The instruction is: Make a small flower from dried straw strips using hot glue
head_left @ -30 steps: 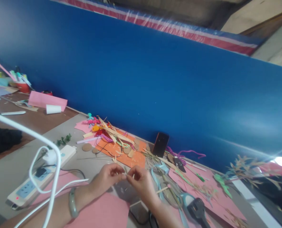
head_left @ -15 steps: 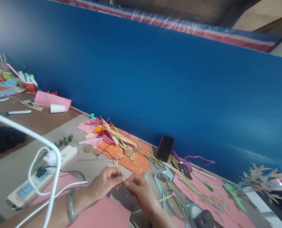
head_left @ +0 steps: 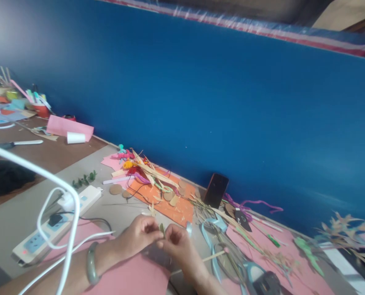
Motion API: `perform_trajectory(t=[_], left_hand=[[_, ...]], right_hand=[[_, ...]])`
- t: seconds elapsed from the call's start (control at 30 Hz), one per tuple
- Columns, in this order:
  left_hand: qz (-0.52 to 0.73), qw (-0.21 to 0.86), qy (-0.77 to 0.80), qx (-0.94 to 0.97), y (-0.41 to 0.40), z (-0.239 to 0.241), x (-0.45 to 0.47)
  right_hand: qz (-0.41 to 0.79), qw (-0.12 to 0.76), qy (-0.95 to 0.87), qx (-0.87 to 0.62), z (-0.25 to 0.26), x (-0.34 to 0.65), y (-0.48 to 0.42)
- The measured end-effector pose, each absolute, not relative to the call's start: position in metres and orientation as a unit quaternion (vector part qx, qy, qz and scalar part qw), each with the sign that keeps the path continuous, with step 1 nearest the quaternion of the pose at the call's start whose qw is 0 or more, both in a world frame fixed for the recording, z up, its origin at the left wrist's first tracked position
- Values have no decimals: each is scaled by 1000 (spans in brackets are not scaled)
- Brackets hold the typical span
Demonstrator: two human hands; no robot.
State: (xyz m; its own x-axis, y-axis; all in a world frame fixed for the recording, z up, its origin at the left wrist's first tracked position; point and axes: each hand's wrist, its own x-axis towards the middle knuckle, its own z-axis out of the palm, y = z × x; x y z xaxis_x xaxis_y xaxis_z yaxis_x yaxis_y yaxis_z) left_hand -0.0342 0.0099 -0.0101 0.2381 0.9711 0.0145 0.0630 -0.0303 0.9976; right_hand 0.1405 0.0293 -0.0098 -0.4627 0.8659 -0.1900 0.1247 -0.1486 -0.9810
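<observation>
My left hand [head_left: 141, 235] and my right hand [head_left: 176, 242] meet at the fingertips low in the middle of the view. Both pinch a small pale green strip [head_left: 162, 228] that stands up between them. A green bangle [head_left: 91, 263] sits on my left wrist. Under the hands lies a pink paper sheet [head_left: 133, 276]. Just beyond them an orange sheet [head_left: 165, 203] carries dry straw strips [head_left: 150, 172] and small brown discs.
A white power strip [head_left: 55, 223] with white cables [head_left: 68, 229] lies at the left. A dark phone [head_left: 216, 190] leans on the blue wall. Scissors [head_left: 256, 278] and pink sheets with scraps lie at the right. A white cup [head_left: 76, 137] and a pen holder [head_left: 41, 108] stand far left.
My hands have drawn closer together, and the fingertips now close on the small green strip. The view has shifted slightly, so things sit a little further right.
</observation>
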Motion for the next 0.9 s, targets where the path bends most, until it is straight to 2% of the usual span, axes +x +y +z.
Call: perform_trajectory(t=[0.2,0.43,0.57,0.73,0.9], left_hand=[[403,565,417,587,7,1,-36],[413,588,422,553,9,-1,-36],[420,577,433,550,9,-4,-34],[414,565,429,570,7,-3,-32],[411,601,407,552,7,-1,-34]], right_hand=[[659,258,-565,-424,0,146,30],[555,314,-617,-462,3,155,38],[545,344,-618,-450,6,153,36],[543,293,-648,-447,-1,146,29],[621,270,-594,-433,1,149,31]])
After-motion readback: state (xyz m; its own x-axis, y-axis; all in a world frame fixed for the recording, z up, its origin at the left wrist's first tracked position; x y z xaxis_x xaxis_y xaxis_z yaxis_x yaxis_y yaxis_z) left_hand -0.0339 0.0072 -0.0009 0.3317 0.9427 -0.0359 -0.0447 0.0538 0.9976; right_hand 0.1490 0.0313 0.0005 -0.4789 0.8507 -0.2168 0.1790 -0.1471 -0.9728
